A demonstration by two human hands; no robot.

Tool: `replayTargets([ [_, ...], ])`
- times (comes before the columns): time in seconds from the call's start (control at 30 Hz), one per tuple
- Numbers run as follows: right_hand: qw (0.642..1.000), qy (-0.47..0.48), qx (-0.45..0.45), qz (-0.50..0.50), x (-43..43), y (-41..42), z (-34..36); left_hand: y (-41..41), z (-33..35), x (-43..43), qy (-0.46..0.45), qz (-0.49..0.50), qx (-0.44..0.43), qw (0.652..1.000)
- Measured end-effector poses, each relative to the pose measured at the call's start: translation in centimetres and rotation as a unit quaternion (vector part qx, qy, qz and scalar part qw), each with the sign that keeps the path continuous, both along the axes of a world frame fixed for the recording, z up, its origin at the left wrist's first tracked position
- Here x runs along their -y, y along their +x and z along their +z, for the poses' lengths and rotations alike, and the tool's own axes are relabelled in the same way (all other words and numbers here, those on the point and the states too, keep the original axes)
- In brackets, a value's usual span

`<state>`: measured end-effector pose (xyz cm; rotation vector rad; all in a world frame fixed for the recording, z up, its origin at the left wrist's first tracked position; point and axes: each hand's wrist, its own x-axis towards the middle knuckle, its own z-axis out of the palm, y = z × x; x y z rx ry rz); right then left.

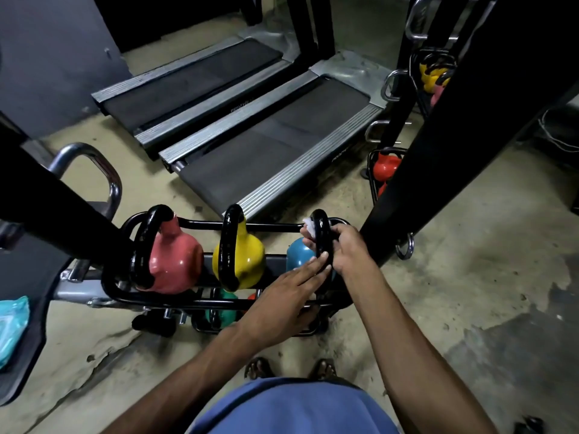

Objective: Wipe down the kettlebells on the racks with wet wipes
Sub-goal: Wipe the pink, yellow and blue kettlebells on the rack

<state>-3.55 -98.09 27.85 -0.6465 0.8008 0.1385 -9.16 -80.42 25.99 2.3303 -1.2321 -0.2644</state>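
Note:
Three kettlebells stand on the top tier of a black tubular rack (266,227): a pink one (175,261) on the left, a yellow one (244,261) in the middle, a blue one (299,253) on the right. My right hand (347,245) is wrapped around the blue kettlebell's black handle (320,225) with a white wet wipe (310,225) pressed against it. My left hand (288,292) lies flat on the blue kettlebell's body, fingers stretched toward the handle. A green kettlebell (228,308) shows on the lower tier.
Two treadmills (266,142) lie on the floor behind the rack. A black post (438,158) rises just right of my hands. A second rack with orange (385,167) and yellow kettlebells stands at the back right. A teal wipes pack (11,327) rests on a bench at left.

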Motion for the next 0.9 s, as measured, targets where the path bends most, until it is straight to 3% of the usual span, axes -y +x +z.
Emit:
replayTargets([
  [0.03, 0.996, -0.085, -0.001, 0.007, -0.3, -0.2, -0.1, 0.0, 0.0, 0.1, -0.001, 0.001, -0.001, 1.000],
  [0.07, 0.972, -0.233, -0.001, 0.018, -0.4, -0.4, -0.3, 0.0, 0.0, 0.1, -0.002, 0.002, -0.003, 1.000],
  [0.1, 0.911, -0.410, 0.006, 0.041, -0.4, -0.5, -0.6, 0.0, 0.0, 0.2, -0.001, 0.005, -0.005, 1.000],
  [0.13, 0.822, -0.563, 0.029, 0.074, -0.4, -0.7, -0.7, -0.1, -0.1, 0.2, 0.002, 0.009, -0.006, 1.000],
  [0.2, 0.662, -0.727, 0.088, 0.161, -0.6, -0.6, -0.9, -0.4, -0.2, 0.2, 0.009, 0.022, -0.012, 1.000],
  [0.3, 0.474, -0.818, 0.039, 0.324, -0.4, 1.7, 0.2, -0.5, -0.2, 0.2, 0.014, 0.024, -0.016, 0.999],
  [0.33, 0.431, -0.823, 0.018, 0.369, -0.4, 2.8, 1.0, -0.4, -0.2, 0.3, 0.010, 0.019, -0.013, 1.000],
  [0.5, 0.331, -0.802, -0.007, 0.497, -0.9, 6.7, 4.5, -0.3, -0.5, 0.2, -0.004, 0.015, 0.011, 1.000],
  [0.63, 0.216, -0.804, 0.035, 0.553, -2.2, 6.4, 5.1, -0.2, -0.6, 0.2, -0.012, 0.020, 0.008, 1.000],
  [0.7, 0.232, -0.808, 0.030, 0.541, -1.8, 6.2, 4.9, -0.3, -0.5, 0.2, -0.013, 0.019, 0.000, 1.000],
  [0.77, 0.296, -0.818, 0.006, 0.494, -0.9, 6.2, 4.3, -0.4, -0.5, 0.2, -0.009, 0.019, -0.005, 1.000],
  [0.83, 0.378, -0.816, -0.037, 0.437, 0.0, 5.9, 3.6, -0.4, -0.6, 0.2, -0.004, 0.017, -0.002, 1.000],
  [0.9, 0.509, -0.778, -0.080, 0.359, 0.7, 5.4, 2.6, -0.3, -0.8, 0.2, -0.003, 0.012, -0.005, 1.000],
])
